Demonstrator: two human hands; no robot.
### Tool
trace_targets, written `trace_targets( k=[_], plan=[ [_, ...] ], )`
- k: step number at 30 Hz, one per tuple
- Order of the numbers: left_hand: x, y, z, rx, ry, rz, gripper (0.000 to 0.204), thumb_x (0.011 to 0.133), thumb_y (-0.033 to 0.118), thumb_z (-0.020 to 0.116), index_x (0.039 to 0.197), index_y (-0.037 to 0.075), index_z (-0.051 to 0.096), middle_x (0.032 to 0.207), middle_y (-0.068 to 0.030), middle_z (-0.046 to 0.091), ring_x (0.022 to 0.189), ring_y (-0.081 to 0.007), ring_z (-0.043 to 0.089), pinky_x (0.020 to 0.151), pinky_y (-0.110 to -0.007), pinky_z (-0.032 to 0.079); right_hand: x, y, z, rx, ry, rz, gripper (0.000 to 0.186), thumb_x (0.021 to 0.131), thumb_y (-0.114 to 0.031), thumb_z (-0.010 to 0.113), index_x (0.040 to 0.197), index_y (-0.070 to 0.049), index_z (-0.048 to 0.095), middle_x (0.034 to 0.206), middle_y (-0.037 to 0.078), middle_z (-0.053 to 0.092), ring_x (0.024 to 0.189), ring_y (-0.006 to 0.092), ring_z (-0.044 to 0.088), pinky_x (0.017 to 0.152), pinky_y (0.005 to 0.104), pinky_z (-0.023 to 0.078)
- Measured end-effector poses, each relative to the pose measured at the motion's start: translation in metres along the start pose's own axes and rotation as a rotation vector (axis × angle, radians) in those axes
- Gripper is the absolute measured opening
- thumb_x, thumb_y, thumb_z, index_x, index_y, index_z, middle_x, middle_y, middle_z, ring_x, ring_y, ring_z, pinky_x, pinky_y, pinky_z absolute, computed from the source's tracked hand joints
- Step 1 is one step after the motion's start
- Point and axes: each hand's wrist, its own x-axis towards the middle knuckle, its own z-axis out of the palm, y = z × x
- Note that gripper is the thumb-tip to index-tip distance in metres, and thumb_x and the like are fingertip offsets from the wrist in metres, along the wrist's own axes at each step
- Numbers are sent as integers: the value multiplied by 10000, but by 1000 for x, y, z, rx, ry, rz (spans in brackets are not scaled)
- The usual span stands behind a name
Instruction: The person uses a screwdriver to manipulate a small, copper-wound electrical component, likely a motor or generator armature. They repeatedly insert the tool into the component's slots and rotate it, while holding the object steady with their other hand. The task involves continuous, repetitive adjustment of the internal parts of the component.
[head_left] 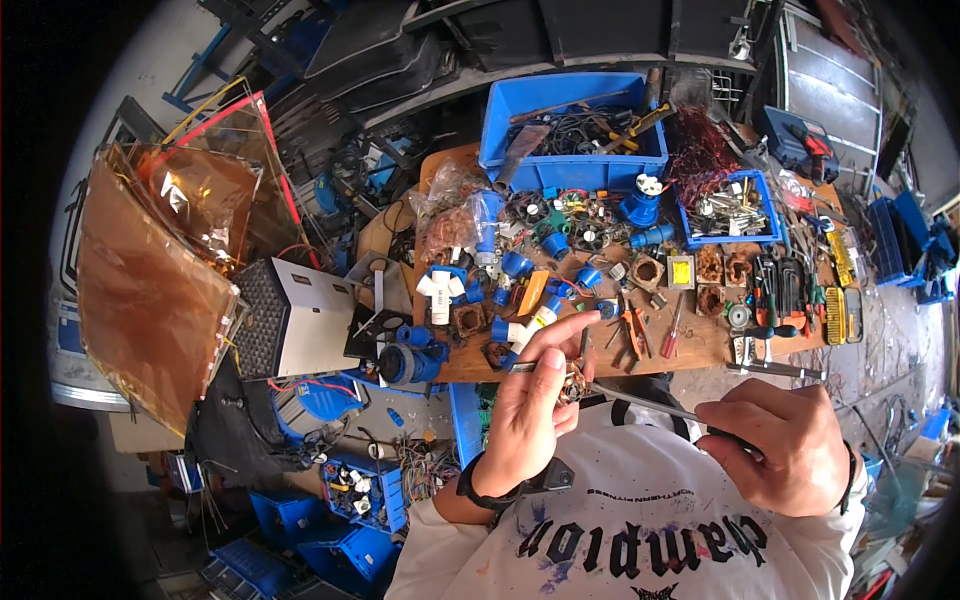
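Observation:
In front of my chest, my left hand (530,415) is closed around a small metal part (573,386) with coppery bits, partly covered by the fingers. My right hand (785,445) grips a screwdriver (645,403), its long grey shaft pointing left. The shaft's tip reaches the part between my left fingers; whether it sits in a screw is too small to tell. Most of the handle is hidden in my right fist. Beyond my hands on the wooden table lie orange-handled pliers (634,330) and a red-handled screwdriver (673,332).
A blue bin (575,172) of cables and tools stands at the table's back. Right of it is a blue tray (735,238) of metal pieces. Blue plugs (517,264) and rusty square parts (646,271) crowd the wooden table (465,368). A white-fronted box (315,320) stands left.

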Motion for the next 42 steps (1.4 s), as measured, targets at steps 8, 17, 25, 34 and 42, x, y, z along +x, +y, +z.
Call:
trace_targets(
  k=[8,17,25,34,42],
  plan=[
    [-3,-1,-1,30,3,-76,480,1013,379,347,1323,27,453,870,-55,523,481,-4,273,411,-154,273,9,14,-2,165,-68,-33,168,739,-78,718,896,-47,663,774,82,646,620,255,639,518,340,501],
    [-6,-3,-4,-129,-28,-106,497,1012,358,345,1349,0,418,840,-64,525,443,-13,262,371,-182,266,15,48,10,660,-274,216,202,794,-145,753,928,-11,682,800,65,682,697,91,617,637,239,477],
    [0,-11,-1,19,60,2,478,1015,362,356,1359,37,417,870,-43,520,486,0,284,400,-151,252,12,27,7,194,-33,14,162,746,-96,731,886,-32,679,811,101,668,666,257,652,586,319,515],
    [0,-11,-2,111,91,5,427,1022,364,336,1365,130,440,878,14,507,550,14,261,459,-138,222,13,11,1,98,-91,0,161,758,-107,716,882,-30,648,785,100,650,651,274,644,547,339,508],
    [-2,-11,-8,1,30,-37,455,1025,364,315,1376,95,423,879,-11,516,522,0,277,437,-155,255,26,46,8,575,-305,220,179,809,-134,727,936,-18,680,769,60,673,687,147,642,627,273,493]
  ],
)
